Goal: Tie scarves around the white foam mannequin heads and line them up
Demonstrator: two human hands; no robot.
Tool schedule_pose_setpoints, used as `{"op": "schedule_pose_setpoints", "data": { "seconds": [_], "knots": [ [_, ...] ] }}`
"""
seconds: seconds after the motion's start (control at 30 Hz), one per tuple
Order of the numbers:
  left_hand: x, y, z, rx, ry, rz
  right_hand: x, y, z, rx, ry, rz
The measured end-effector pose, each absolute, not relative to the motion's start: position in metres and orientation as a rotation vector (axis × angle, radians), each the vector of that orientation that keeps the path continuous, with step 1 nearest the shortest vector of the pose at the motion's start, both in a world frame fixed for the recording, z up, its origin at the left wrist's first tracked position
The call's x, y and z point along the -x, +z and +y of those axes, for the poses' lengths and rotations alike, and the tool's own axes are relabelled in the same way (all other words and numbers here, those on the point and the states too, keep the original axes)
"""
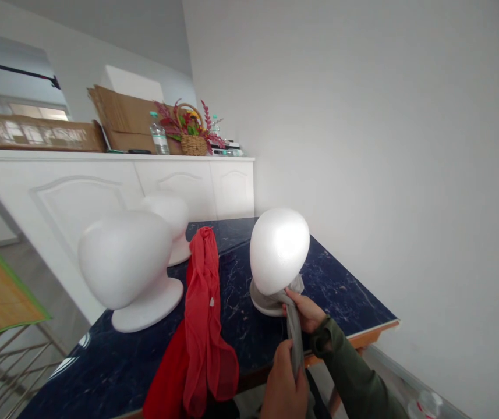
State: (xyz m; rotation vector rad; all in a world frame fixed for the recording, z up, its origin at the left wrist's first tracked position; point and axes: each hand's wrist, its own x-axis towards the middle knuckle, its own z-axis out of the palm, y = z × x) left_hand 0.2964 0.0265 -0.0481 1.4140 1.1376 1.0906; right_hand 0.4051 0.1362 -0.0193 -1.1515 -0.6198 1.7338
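A white foam mannequin head [279, 250] stands on the dark blue table, and a grey scarf [293, 326] wraps round its neck above the base. The scarf's loose length comes down over the table's front edge. My right hand [305, 311] grips it close under the head, fingers closed. Lower down, my left hand [285, 384] is closed round the same hanging length. Left of my hands, a red scarf [205, 326] lies in long folds and drapes over the front edge. The scarf's far end behind the head is hidden.
Two more white foam heads, a near one [124, 262] and a far one [168, 215], stand on the left of the marble-patterned table [236, 291]. A white cabinet [87, 192] behind carries cardboard boxes [127, 119], a water bottle [159, 137] and a flower basket [194, 144]. A wall borders the right.
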Motion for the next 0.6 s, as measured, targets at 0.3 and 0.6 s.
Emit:
{"op": "schedule_pose_setpoints", "data": {
  "seconds": [0.3, 0.6],
  "knots": [
    [-0.284, -0.077, 0.027, -1.579, 0.786, 0.860, -0.419, -0.026, 0.137, 1.227, 1.469, -0.987],
    [-0.231, -0.016, 0.141, -1.208, 1.446, 1.352, -0.432, -0.047, 0.125, 1.407, 0.773, -1.385]
  ]
}}
